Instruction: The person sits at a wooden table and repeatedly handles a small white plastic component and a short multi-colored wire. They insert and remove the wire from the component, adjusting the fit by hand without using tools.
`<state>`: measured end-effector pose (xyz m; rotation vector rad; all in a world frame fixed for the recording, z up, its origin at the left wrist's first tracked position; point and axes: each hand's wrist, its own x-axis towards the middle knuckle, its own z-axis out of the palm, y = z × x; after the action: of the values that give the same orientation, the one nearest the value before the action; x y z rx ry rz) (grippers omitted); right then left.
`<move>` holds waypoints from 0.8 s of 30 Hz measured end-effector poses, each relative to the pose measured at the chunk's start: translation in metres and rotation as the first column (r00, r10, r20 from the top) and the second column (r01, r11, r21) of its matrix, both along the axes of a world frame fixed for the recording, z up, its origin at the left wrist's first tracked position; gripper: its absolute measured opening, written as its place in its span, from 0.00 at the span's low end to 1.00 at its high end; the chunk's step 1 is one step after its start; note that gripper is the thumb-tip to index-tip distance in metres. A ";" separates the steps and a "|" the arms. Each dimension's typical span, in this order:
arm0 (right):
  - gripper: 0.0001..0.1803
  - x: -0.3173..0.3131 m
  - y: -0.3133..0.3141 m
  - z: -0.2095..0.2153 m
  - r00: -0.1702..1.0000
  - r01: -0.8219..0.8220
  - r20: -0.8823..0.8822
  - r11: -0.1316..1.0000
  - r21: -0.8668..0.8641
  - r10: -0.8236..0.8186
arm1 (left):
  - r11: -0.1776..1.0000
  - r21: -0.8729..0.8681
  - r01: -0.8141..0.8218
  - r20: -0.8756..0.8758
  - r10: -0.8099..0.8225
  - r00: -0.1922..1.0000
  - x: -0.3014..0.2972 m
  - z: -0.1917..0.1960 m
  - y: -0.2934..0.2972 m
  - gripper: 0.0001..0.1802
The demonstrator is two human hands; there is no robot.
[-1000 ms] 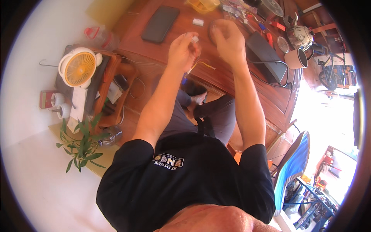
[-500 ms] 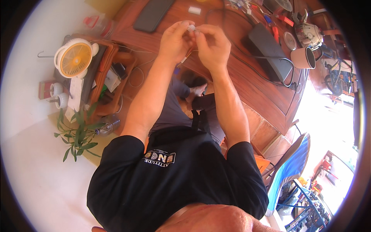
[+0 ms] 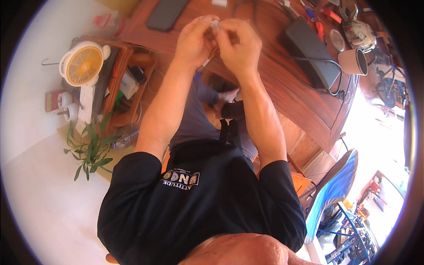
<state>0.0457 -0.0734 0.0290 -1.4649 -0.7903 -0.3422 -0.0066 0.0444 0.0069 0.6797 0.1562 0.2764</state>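
One small white piece (image 3: 214,24): sat between the fingertips of both hands, over the table; exact shape too small to make out.
Left hand (image 3: 193,44): forearm angled up and inward, fingers curled, thumb and forefinger pinched on the piece.
Right hand (image 3: 242,46): mirrored pose, wrist bent inward, thumb and forefinger tips brought up to the piece; couldn't tell if they gripped it or something thin beside it.
Thin wires (image 3: 212,55): yellow and pale strands, showed just below the left hand.
Table (image 3: 289,84): reddish-brown wood, glossy, visible grain.
White block (image 3: 219,2): small, cut by the top edge of view.
Dark slab (image 3: 167,14): flat, rectangular, rounded corners, left of the hands.
Black box (image 3: 311,53): long, matte, right of the hands, black cable (image 3: 304,58) across it.
Mug (image 3: 352,62): pale pinkish cylinder, dark inside, tipped-looking in the fisheye.
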 end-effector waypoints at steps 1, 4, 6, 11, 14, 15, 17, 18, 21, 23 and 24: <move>0.05 0.000 -0.001 -0.001 0.999 -0.006 -0.037 1.000 -0.011 0.006 | 1.000 0.001 -0.008 -0.010 0.008 1.000 0.001 0.000 -0.001 0.11; 0.04 0.000 -0.002 -0.001 0.995 -0.014 -0.101 0.999 -0.035 0.011 | 1.000 0.015 -0.009 -0.027 0.010 1.000 0.001 0.002 -0.001 0.11; 0.04 0.000 -0.002 0.000 0.997 -0.002 -0.084 0.999 -0.043 -0.001 | 1.000 0.023 0.011 -0.027 -0.010 1.000 0.001 0.003 -0.001 0.11; 0.05 0.002 -0.004 0.004 0.999 0.012 -0.035 0.998 -0.063 -0.014 | 0.998 0.041 0.046 -0.034 -0.044 0.998 0.001 0.005 0.002 0.10; 0.05 0.003 -0.007 0.005 1.000 0.012 -0.019 0.996 -0.092 -0.014 | 0.996 0.062 0.060 -0.075 -0.055 0.996 0.001 0.006 0.004 0.10; 0.05 0.004 -0.008 0.006 1.000 0.011 -0.020 0.994 -0.105 -0.014 | 0.996 0.059 0.067 -0.090 -0.061 0.994 0.001 0.007 0.005 0.10; 0.05 0.005 -0.008 0.006 1.000 0.006 0.008 0.995 -0.096 -0.006 | 0.994 0.077 0.072 -0.119 -0.062 0.991 0.001 0.008 0.006 0.10; 0.05 0.006 -0.008 0.006 1.000 0.004 0.022 0.996 -0.094 -0.002 | 0.995 0.067 0.074 -0.124 -0.066 0.990 0.001 0.008 0.006 0.10; 0.05 0.009 -0.008 0.006 0.998 -0.008 0.064 0.995 -0.099 0.014 | 0.994 0.068 0.081 -0.128 -0.072 0.989 0.001 0.008 0.006 0.10; 0.05 0.010 -0.009 0.006 0.998 -0.004 0.069 0.992 -0.124 0.013 | 0.992 0.086 0.089 -0.130 -0.078 0.988 0.000 0.009 0.006 0.10; 0.05 0.010 -0.010 0.006 0.997 -0.003 0.072 0.991 -0.137 0.013 | 0.993 0.079 0.092 -0.138 -0.080 0.987 0.000 0.009 0.006 0.10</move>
<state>0.0558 -0.0833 0.0345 -1.5842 -0.8929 -0.3425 -0.0063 0.0508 0.0157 0.7883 0.2446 0.1549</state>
